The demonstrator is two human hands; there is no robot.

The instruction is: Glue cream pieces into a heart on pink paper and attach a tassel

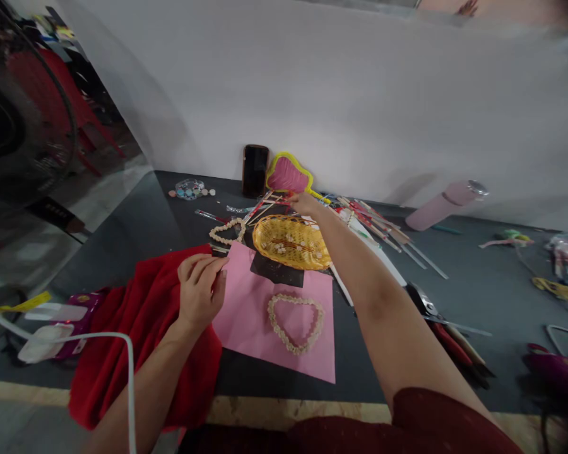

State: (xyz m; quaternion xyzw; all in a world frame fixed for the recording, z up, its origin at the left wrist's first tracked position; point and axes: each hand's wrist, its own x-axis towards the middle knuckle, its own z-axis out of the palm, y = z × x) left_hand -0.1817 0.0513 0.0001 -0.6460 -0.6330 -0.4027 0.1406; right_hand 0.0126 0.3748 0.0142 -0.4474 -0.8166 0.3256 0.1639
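A heart-shaped string of pale beads (296, 323) lies on a pink sheet (246, 321). My left hand (201, 287) rests with bent fingers at the sheet's left edge, beside a red cloth (156, 328); whether it pinches anything is hidden. Beyond a yellow woven basket (291, 243) holding small pale pieces, my right hand (303, 205) reaches to red and white sticks (269, 200), its fingertips closed at them. A second beaded shape (228, 232) sits left of the basket. Under the basket's near edge is a dark square (277, 271).
A phone (255, 170) and a yellow-rimmed pink shape (289, 175) lean on the wall. To the right are a pink bottle (447, 203), more sticks (383, 224) and pliers (449, 343). A white cable (131, 378) crosses near my left forearm; a fan (23, 107) stands left.
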